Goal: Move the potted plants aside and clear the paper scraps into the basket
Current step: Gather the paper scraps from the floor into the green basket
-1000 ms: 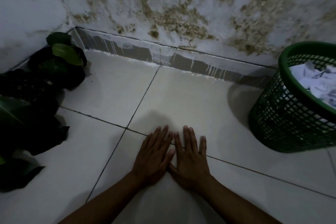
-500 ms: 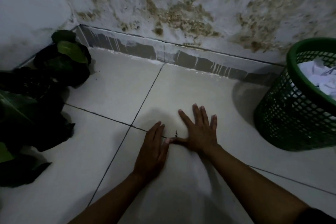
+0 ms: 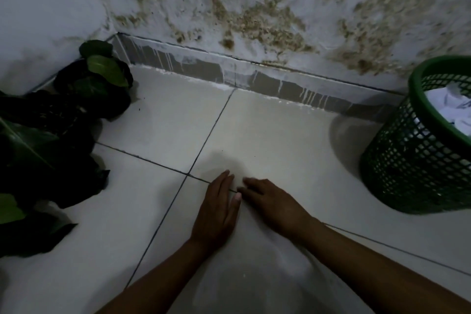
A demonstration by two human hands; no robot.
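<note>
Head view: left hand flat on the pale tiled floor, fingers straight and together, palm down, holding nothing. Right hand just beside it, knuckles up, fingers bent down toward the tile with tips at the grout line, close to the left thumb; whether anything is pinched under those tips cannot be told. Potted plants bunched at far left, dark pots and green leaves along the left wall and into the corner, well apart from both hands. Green mesh basket at far right, standing upright on the floor near the stained wall. White paper scraps piled inside the basket, showing above its rim.
</note>
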